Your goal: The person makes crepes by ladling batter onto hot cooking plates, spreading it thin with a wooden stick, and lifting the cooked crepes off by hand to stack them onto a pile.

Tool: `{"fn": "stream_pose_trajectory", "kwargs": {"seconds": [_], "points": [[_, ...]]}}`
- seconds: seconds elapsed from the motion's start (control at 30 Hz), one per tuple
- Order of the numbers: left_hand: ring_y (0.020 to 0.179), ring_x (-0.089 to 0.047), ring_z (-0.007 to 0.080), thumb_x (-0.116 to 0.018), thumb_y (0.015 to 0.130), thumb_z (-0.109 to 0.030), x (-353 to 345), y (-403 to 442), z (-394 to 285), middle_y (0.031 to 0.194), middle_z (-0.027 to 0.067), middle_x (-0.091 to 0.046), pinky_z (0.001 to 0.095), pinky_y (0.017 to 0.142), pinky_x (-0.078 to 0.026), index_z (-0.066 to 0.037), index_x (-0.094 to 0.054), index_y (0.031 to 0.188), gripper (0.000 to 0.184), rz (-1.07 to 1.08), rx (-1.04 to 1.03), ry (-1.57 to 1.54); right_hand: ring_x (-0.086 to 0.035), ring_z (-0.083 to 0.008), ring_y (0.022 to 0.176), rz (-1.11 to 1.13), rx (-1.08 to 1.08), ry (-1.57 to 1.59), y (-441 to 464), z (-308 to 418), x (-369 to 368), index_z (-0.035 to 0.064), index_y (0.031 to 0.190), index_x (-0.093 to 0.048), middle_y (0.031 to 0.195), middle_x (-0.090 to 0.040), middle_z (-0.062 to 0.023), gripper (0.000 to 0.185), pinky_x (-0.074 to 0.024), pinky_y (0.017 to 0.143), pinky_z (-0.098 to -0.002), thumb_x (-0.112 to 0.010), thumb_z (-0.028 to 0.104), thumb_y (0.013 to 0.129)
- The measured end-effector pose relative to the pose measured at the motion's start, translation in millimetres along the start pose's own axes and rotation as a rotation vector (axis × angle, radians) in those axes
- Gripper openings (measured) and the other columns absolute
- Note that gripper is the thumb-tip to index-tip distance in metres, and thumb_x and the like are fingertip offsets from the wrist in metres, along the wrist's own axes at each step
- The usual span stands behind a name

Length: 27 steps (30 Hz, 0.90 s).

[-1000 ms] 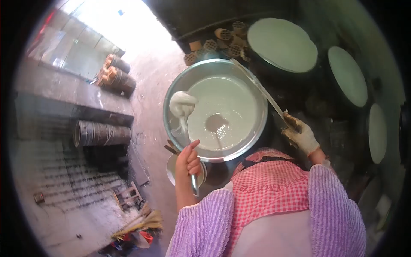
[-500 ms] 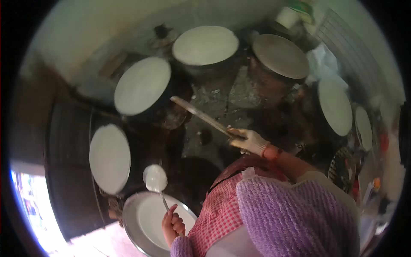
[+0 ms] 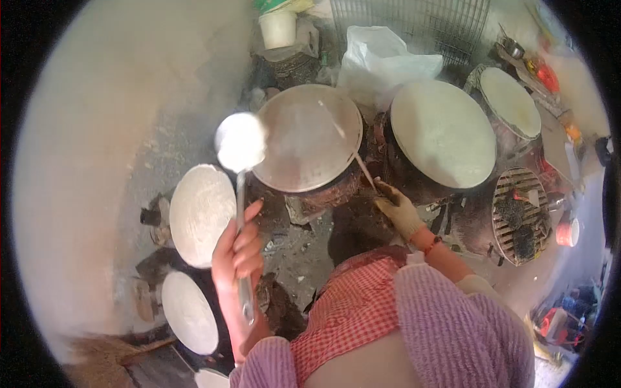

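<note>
My left hand is closed round the metal handle of a ladle, whose bowl is full of white batter and hangs by the left edge of a bare round griddle. In my right hand, which wears a stained glove, is a thin wooden stick; its far end reaches the griddle's lower right rim. Right of that stands a griddle covered with a pale layer. Another white-covered griddle lies behind my left hand.
More white-covered griddles stand at the lower left and upper right. A white plastic bag and a white bucket are at the back. On the right are a round slatted grate and a red-and-white cup.
The view has swung from the batter basin to the griddles. My left hand has carried the filled ladle to the bare griddle, and the stick in my right hand now reaches its rim.
</note>
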State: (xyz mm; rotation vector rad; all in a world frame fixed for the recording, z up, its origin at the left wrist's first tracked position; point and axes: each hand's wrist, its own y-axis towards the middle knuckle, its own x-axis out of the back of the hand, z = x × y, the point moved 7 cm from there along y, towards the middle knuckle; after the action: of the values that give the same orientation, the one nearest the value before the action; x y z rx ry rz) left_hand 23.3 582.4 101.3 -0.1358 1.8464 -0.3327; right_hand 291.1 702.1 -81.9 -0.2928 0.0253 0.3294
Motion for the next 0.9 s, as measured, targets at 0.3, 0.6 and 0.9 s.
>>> {"fn": "stream_pose_trajectory", "kwargs": {"seconds": [0.3,0.6,0.9], "points": [[0.047,-0.032,0.0077,-0.051,0.096,-0.026,30,227,44,0.064,-0.0027,-0.036,0.0237,0.040,-0.026,-0.008,-0.051,0.109,0.022,-0.263,0.035,0.627,-0.054,-0.0156,0.114,-0.250,0.191,-0.157,2,12,1,0.0023,0.133,-0.050,0.130,-0.056,-0.0108,0.047,-0.0420,0.097,-0.0296,-0.063,0.011,0.089],[0.048,-0.042,0.0097,-0.055,0.094,-0.021,102,288,-3,0.063,0.0000,-0.043,0.0249,0.040,-0.035,-0.006,-0.054,0.113,0.024,-0.313,-0.167,0.804,-0.059,-0.0399,0.104,-0.344,-0.040,-0.612,39,19,-27,0.0085,0.130,-0.053,0.110,-0.062,-0.0242,0.044,-0.0476,0.088,-0.0410,-0.058,0.022,0.088],[0.046,-0.039,0.0077,-0.045,0.099,-0.019,82,200,-100,0.062,-0.0015,-0.040,0.0226,0.039,-0.033,-0.005,-0.046,0.132,0.036,-0.252,-0.493,0.725,-0.063,-0.0359,0.099,-0.201,0.136,-0.866,191,47,-98,0.0064,0.127,-0.054,0.107,-0.064,-0.0232,0.041,-0.0491,0.086,-0.0387,-0.057,0.020,0.089]]}}
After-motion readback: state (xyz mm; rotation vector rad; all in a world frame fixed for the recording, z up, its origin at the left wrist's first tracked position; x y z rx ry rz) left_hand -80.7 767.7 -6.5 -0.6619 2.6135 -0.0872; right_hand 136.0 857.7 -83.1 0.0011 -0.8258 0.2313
